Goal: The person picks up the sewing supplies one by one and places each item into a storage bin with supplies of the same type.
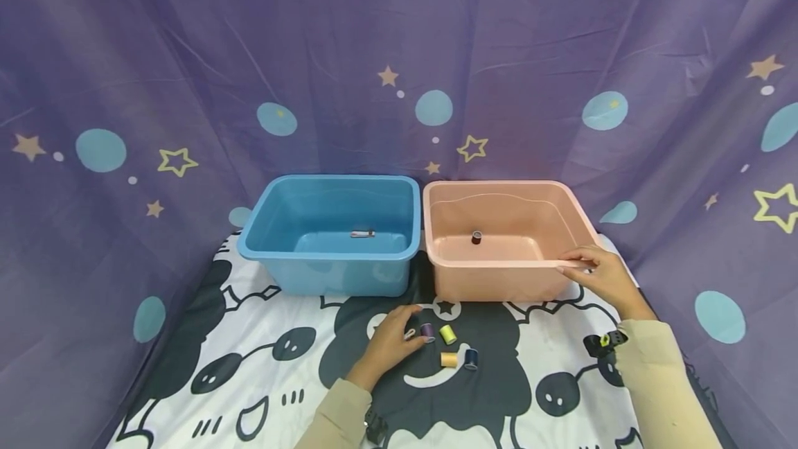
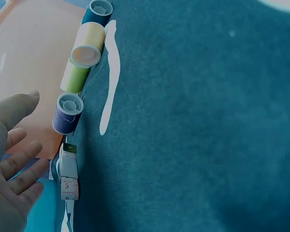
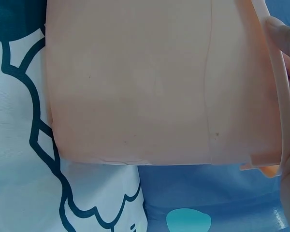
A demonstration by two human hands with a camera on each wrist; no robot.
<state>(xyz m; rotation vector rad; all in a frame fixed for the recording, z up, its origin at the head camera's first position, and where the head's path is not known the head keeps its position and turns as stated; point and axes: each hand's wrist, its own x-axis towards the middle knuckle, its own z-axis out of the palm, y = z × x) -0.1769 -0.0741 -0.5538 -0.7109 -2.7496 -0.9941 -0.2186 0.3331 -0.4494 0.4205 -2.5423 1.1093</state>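
My left hand [image 1: 391, 339] hovers beside a purple thread spool [image 1: 427, 332], its fingers loosely spread and holding nothing. In the left wrist view the purple spool stands a little apart from the thumb. A folded measuring tape [image 2: 68, 171] lies near these fingertips. Beyond them are a yellow-green thread spool [image 1: 448, 335], a yellow-orange thread spool [image 1: 449, 359] and a dark blue thread spool [image 1: 471, 359]. My right hand [image 1: 601, 278] grips the front rim of the pink basin [image 1: 492, 283], thumb outside and fingers over the inner side. A dark red spool [image 1: 476, 237] is inside that basin.
A blue basin [image 1: 337, 276] stands left of the pink one, with a small narrow whitish item [image 1: 362, 233] on its floor. Behind both hangs a purple curtain [image 1: 349, 54]. A black-and-white patterned cloth [image 1: 299, 380] covers the surface.
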